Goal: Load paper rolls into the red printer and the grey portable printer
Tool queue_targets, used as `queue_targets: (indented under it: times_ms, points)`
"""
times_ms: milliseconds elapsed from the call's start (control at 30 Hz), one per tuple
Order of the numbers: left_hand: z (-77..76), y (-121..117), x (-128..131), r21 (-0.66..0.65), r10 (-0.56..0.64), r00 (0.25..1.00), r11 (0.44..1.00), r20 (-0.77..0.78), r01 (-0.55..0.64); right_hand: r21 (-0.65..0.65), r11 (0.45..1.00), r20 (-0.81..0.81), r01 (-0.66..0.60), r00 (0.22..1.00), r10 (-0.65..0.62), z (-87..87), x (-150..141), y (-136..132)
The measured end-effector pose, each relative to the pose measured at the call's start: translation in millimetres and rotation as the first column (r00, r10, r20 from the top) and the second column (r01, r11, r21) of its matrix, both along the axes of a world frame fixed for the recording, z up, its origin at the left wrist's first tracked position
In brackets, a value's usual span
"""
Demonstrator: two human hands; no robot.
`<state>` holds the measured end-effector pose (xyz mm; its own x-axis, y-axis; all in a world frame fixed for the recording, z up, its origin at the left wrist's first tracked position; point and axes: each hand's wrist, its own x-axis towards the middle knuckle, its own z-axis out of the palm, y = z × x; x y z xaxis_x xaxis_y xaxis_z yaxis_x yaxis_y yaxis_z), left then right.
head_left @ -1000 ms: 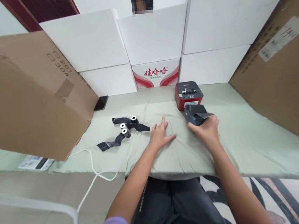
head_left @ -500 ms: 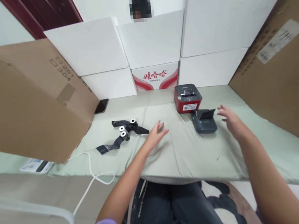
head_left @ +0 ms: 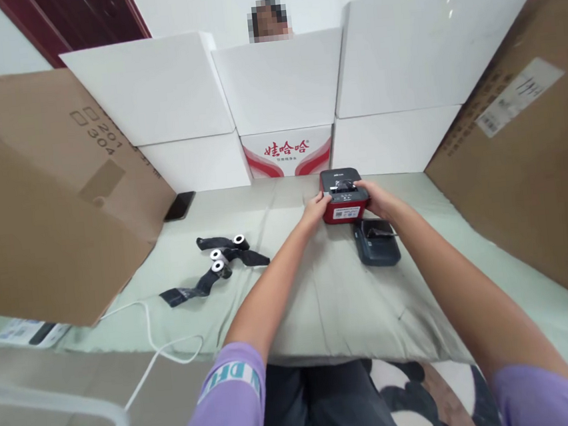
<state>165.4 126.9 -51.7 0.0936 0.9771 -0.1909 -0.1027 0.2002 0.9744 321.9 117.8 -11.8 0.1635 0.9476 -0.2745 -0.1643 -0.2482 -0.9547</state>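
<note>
A red-and-black label printer (head_left: 347, 199) sits toward the back of the cloth-covered table. My left hand (head_left: 315, 211) grips its left side, fingers against the casing. On the opposite side, my right hand (head_left: 379, 200) clasps the printer's right edge, its thumb near the top; part of those fingers is hidden. Just in front stands a smaller dark portable printer (head_left: 378, 249) with a black strip sticking out of its top, below my right wrist. To the left lie three small rolls (head_left: 222, 268) with white ends and loose black tails.
White boxes (head_left: 279, 83) wall off the back, with a person's head (head_left: 269, 21) above them. Brown cardboard panels stand at left (head_left: 36, 196) and right (head_left: 525, 169). A phone (head_left: 179, 206) lies by the left panel. A white cable (head_left: 149, 326) hangs over the front edge.
Both hands have moved forward, from above the table and beside the small printer, and closed on the sides of the red-and-black label printer. The view has shifted slightly.
</note>
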Motion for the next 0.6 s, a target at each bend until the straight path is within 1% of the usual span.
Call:
queue_targets:
  times_ms: [67,133,233,333,433,533,600]
  points:
    - [1.2,-2,-15,-0.029,0.037,0.999,0.999,-0.012,-0.037,0.011,1.000,0.015,-0.021,1.000,0.021,3.0,-12,2]
    - [5.1,-8,-35,-0.024,0.062,0.998,0.998,-0.023,-0.062,0.017,0.999,0.037,-0.044,0.998,0.043,7.0,-27,1]
    - [9.3,-28,-69,0.065,0.116,0.991,0.992,-0.066,-0.111,0.061,0.992,0.036,-0.107,0.994,0.105,11.4,-51,-14]
    - [4.6,-62,-100,0.175,0.191,0.971,0.971,-0.147,-0.164,0.121,0.976,0.018,-0.180,0.984,0.179,9.1,-76,-49]
    - [-6.5,-102,-124,0.245,0.266,0.938,0.946,-0.222,-0.211,0.100,0.976,0.029,-0.193,0.981,0.191,0.5,-95,-93]
    - [-14.0,-134,-137,0.273,0.303,0.905,0.936,-0.297,-0.224,0.053,0.984,0.038,-0.169,0.985,0.167,-7.4,-108,-131]
    - [-15.0,-146,-141,0.270,0.309,0.889,0.937,-0.337,-0.223,0.048,0.984,0.062,-0.172,0.984,0.169,-10.0,-112,-147]
